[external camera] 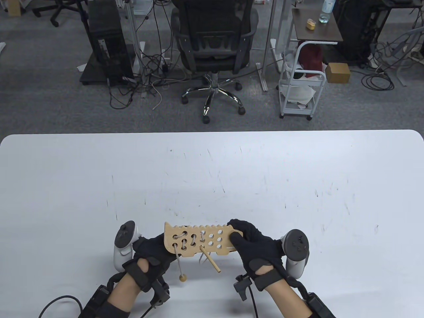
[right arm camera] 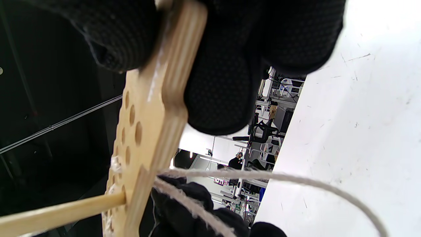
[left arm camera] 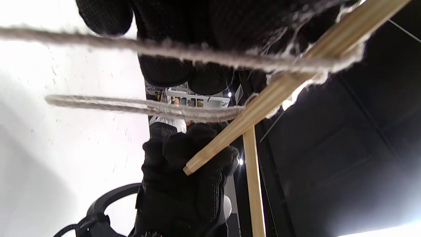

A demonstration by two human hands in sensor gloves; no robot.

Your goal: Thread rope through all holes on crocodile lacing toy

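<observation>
In the table view, the left hand [external camera: 150, 250] and right hand [external camera: 253, 243] hold the crocodile lacing toy [external camera: 198, 241] by its ends above the white bench [external camera: 212, 179], fingers clamped on it. In the left wrist view, the rope [left arm camera: 138, 107] meets the wooden needle [left arm camera: 263, 102]. In the right wrist view, the right fingers [right arm camera: 217, 98] pinch the board's edge, with the needle poking through a hole.

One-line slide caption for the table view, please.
Both gloved hands, left hand and right hand, hold the partly laced crocodile board above the table.

Pale tan toy [external camera: 202, 240], beige rope [right arm camera: 296, 179], black gloves, white scuffed table [external camera: 212, 179].
</observation>
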